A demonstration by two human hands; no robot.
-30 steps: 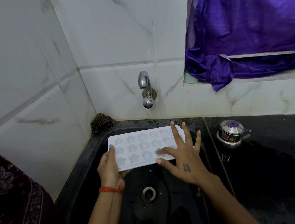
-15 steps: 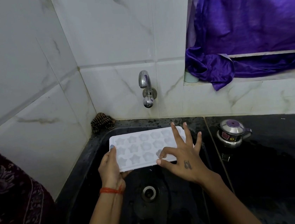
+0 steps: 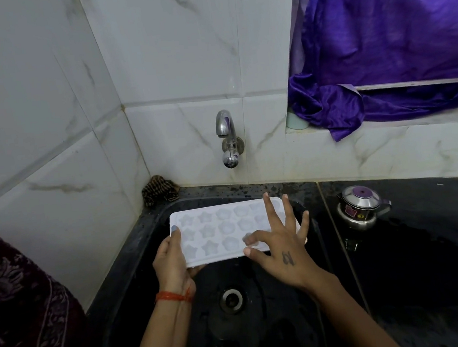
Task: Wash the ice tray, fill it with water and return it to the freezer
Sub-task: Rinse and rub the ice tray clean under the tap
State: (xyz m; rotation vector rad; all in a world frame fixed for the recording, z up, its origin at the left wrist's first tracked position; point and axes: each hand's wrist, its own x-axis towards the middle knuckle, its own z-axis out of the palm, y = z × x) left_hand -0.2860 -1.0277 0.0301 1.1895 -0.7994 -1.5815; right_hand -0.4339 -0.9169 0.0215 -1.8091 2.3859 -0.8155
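White ice tray (image 3: 223, 232) with star and flower moulds held over the black sink (image 3: 266, 311), left hand (image 3: 172, 261) gripping its left end, right hand (image 3: 278, 243) spread on its right side, fingers straight, index bent into 1 mould, tap (image 3: 227, 136) above, steel kettle (image 3: 360, 209) on the bench (image 3: 430, 250).

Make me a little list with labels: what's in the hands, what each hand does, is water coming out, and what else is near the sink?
held thing: white ice tray with star and flower moulds, over the black sink
left hand: grips the tray's left end
right hand: fingers spread on the tray's right part, index finger bent into a mould
tap: no water seen running
nearby: small steel kettle on the counter, purple curtain, brown scrubber in the corner
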